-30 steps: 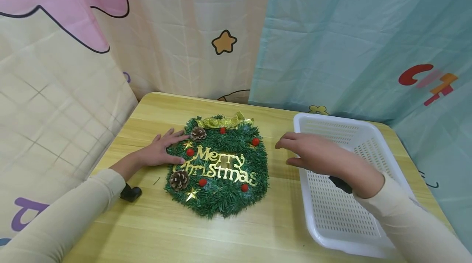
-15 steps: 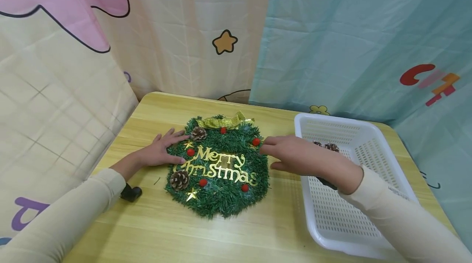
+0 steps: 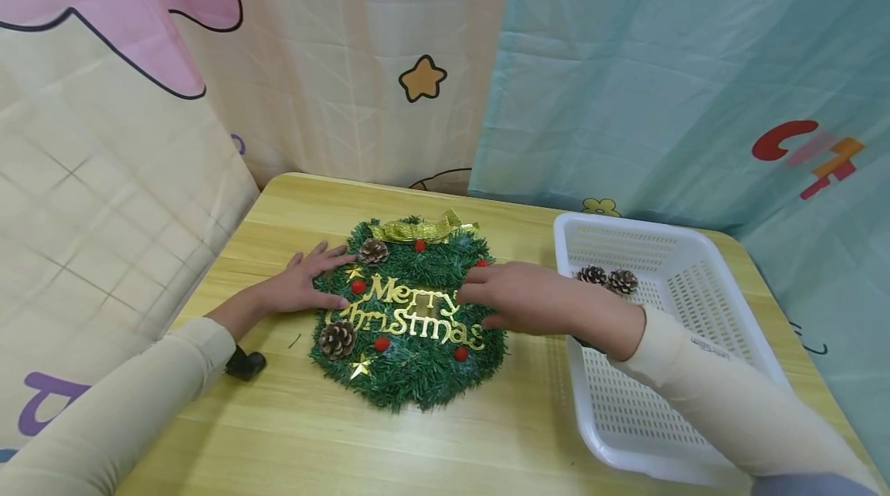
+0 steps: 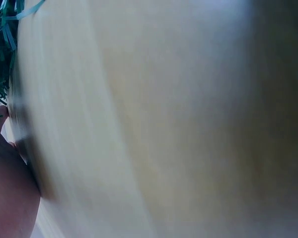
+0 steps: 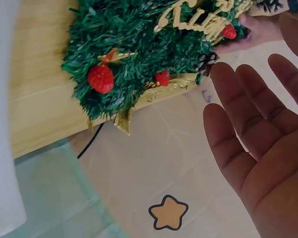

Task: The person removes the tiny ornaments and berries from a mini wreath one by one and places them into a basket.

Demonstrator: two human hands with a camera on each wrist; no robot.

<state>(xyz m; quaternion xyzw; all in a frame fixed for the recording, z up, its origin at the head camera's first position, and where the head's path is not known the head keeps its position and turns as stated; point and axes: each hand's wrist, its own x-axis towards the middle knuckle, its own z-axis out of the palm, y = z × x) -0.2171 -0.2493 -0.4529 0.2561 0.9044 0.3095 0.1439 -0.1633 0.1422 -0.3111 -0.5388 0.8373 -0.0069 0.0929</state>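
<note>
A green Christmas wreath lies flat on the wooden table. Gold "Merry Christmas" lettering crosses its middle, and a gold ribbon sits at its far edge. Red berries, gold stars and two pine cones decorate it. My left hand rests with spread fingers at the wreath's left edge, its thumb by the lettering. My right hand is over the wreath's right side. In the right wrist view, the right hand's fingers are loosely extended and the palm holds nothing.
A white plastic basket stands on the right of the table, partly under my right forearm. Two loose pine cones lie inside it. A small black object sits beside my left wrist. Printed curtains hang behind the table.
My right hand has moved left from the basket's edge to above the wreath's right side, uncovering the pine cones in the basket. The left hand and the wreath have stayed in place.
</note>
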